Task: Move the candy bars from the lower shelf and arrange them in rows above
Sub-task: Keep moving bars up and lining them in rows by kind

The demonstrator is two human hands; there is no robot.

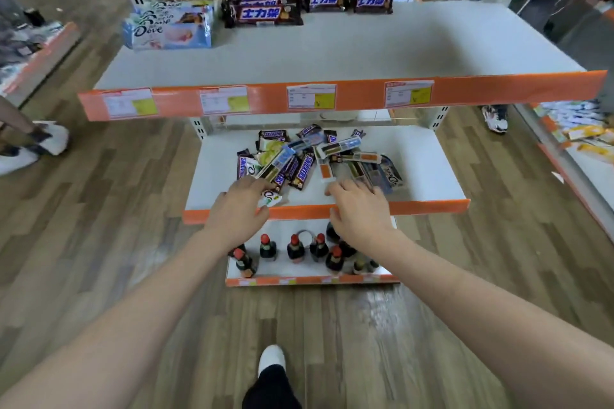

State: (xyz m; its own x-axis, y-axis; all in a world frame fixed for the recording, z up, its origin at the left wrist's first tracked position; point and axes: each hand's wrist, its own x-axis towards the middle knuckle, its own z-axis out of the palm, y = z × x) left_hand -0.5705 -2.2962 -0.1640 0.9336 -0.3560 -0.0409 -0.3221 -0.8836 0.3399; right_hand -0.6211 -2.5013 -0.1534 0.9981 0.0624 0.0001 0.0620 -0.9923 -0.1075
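Note:
A loose heap of candy bars (309,158), brown Snickers and pale Dove wrappers, lies on the white lower shelf (428,169). On the upper shelf (365,50) at the back stand a stack of light-blue Dove bars (169,26), a stack of Snickers bars (265,12) and two single Snickers bars (349,3). My left hand (237,211) reaches over the lower shelf's front edge, its fingers touching a white Dove bar (271,199) at the heap's near left. My right hand (360,209) hovers at the heap's near right with fingers spread, holding nothing.
Orange price strips (332,98) edge each shelf. Several small red-capped dark bottles (295,251) stand on the bottom shelf under my hands. Another person's shoes (36,143) are at the left, one more shoe (495,118) behind the rack. A neighbouring shelf (578,143) stands right.

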